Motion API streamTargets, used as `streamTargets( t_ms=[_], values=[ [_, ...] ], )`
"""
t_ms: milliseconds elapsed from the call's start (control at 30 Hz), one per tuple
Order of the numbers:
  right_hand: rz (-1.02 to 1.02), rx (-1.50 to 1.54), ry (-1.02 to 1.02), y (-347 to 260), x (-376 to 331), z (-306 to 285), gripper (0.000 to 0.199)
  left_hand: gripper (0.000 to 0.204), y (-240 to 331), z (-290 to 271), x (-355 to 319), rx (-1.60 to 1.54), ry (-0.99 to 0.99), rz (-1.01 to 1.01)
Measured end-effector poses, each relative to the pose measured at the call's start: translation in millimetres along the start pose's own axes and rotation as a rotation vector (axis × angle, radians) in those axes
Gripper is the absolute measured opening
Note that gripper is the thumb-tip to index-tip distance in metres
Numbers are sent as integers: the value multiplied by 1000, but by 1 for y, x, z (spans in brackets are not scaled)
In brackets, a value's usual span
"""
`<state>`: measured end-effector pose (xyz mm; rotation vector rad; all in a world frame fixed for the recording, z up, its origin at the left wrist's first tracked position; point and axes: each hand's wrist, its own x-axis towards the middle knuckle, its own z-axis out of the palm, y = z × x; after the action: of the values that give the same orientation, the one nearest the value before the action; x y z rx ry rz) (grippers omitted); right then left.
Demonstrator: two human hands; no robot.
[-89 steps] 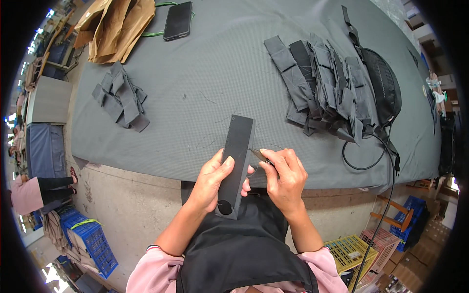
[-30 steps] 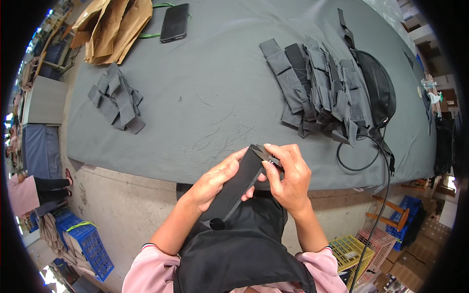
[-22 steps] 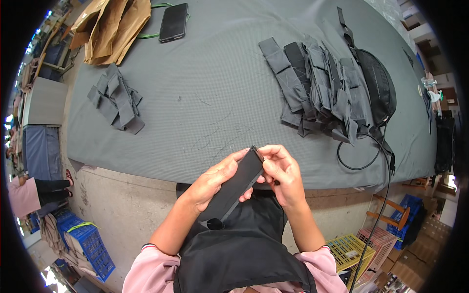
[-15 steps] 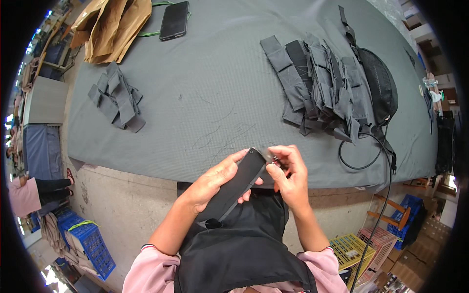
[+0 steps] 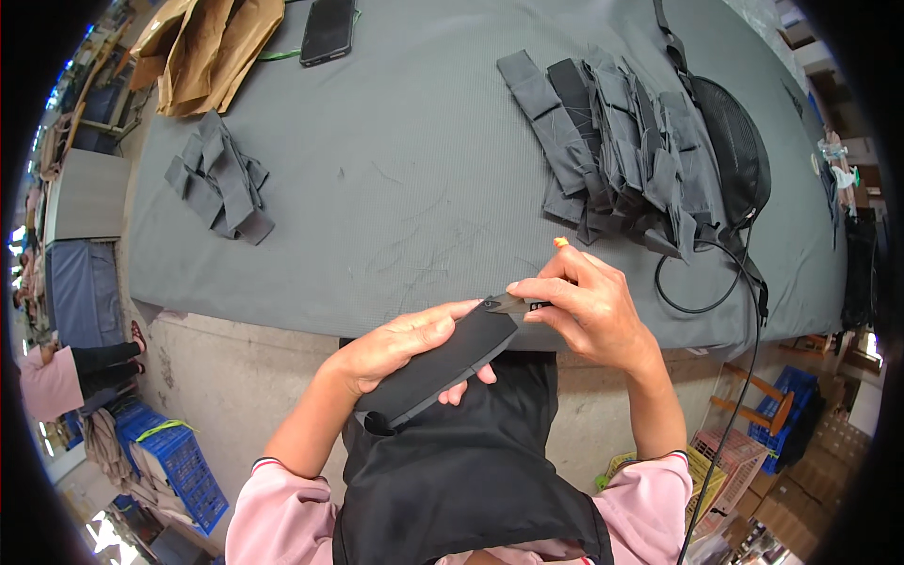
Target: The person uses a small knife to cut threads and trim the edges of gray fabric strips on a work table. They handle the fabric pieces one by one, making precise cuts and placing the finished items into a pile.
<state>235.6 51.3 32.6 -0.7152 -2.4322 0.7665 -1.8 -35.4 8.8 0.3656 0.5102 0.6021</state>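
My left hand [image 5: 405, 347] grips a long flat black fabric piece [image 5: 443, 365], tilted up toward the right, over my lap at the table's near edge. My right hand [image 5: 589, 311] holds a small thread snipper [image 5: 513, 303] with an orange end, its metal tip touching the upper corner of the black piece. A black apron covers my lap below both hands.
The grey table [image 5: 395, 179] carries a small pile of grey fabric pieces [image 5: 218, 179] at left, a big row of stacked grey pieces [image 5: 621, 151] at right, a black mesh bag [image 5: 739, 155], a black cable [image 5: 706, 282], a phone [image 5: 327, 28] and brown paper [image 5: 202, 47]. Blue crates [image 5: 174, 461] stand on the floor.
The black piece has swung from upright to a tilt toward the right. My right hand has brought the snipper's tip onto its upper corner.
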Motion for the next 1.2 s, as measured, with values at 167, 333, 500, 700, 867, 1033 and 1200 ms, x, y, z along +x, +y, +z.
streamTargets(
  t_ms=[167,333,500,700,867,1033,1200],
  values=[
    [48,99,-65,-1,2,-2,31,66,-1,-5,-5,32,-10,-58],
    [57,147,-33,3,-5,5,29,66,-4,-8,-3,33,-40,-121],
    [113,197,25,-2,-13,3,30,67,-4,-8,-3,18,-34,-128],
    [3,156,-22,0,-8,7,29,68,-4,-6,-3,21,-60,-174],
    [22,110,29,3,-13,8,28,68,0,-5,-3,55,-91,-174],
    [40,129,53,-5,-14,6,28,68,-2,-8,-2,64,-71,-172],
    [50,25,137,-9,-15,11,29,68,3,-2,-2,121,-1,-184]
  ],
)
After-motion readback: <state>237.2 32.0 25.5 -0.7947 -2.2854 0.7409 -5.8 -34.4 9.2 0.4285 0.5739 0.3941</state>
